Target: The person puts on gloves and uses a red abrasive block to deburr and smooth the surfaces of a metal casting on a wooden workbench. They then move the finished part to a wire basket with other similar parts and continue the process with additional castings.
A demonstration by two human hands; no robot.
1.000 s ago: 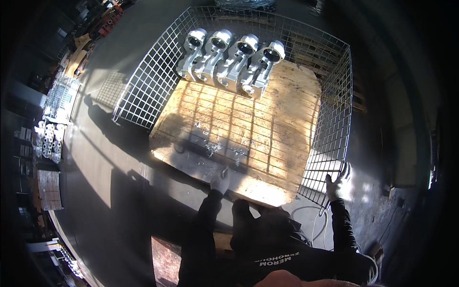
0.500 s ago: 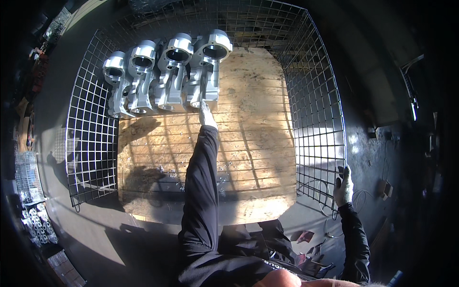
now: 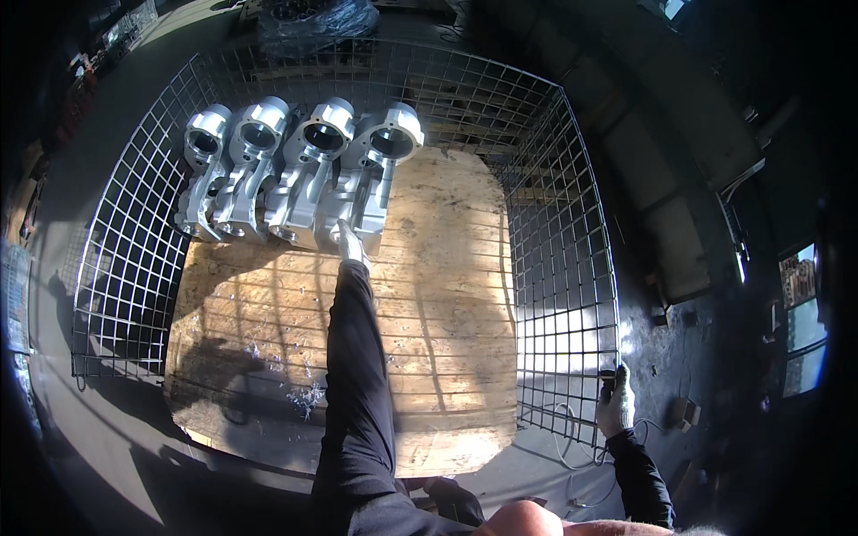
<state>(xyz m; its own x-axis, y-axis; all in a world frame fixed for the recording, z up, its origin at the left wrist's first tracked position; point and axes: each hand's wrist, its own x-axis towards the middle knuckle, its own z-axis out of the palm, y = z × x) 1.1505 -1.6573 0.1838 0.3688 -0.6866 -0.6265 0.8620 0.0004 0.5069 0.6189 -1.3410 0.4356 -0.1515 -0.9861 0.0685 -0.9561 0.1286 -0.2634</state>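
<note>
Four-sided wire mesh walls surround a plywood base (image 3: 447,295), where several silver metal castings (image 3: 313,179) stand side by side at the far left. Each has a round ring-shaped end at the far side and a blocky body nearer me. My left hand (image 3: 352,248), in a pale glove, reaches across the plywood and is closed on the near end of the rightmost casting (image 3: 362,201). Part of its grip is hidden. At the near right, my gloved right hand (image 3: 617,406) has its fingers curled over the rim of the wire mesh basket (image 3: 572,348).
Silvery shavings (image 3: 307,399) lie scattered on the near left plywood. Behind the basket sits a bundle wrapped in clear plastic (image 3: 317,27). A thin cable (image 3: 572,447) loops on the floor near my right hand, and a small box (image 3: 685,414) stands beyond it.
The view has shifted, so the basket and castings appear lower and farther left. My left hand stays at the rightmost casting and my right hand at the basket rim.
</note>
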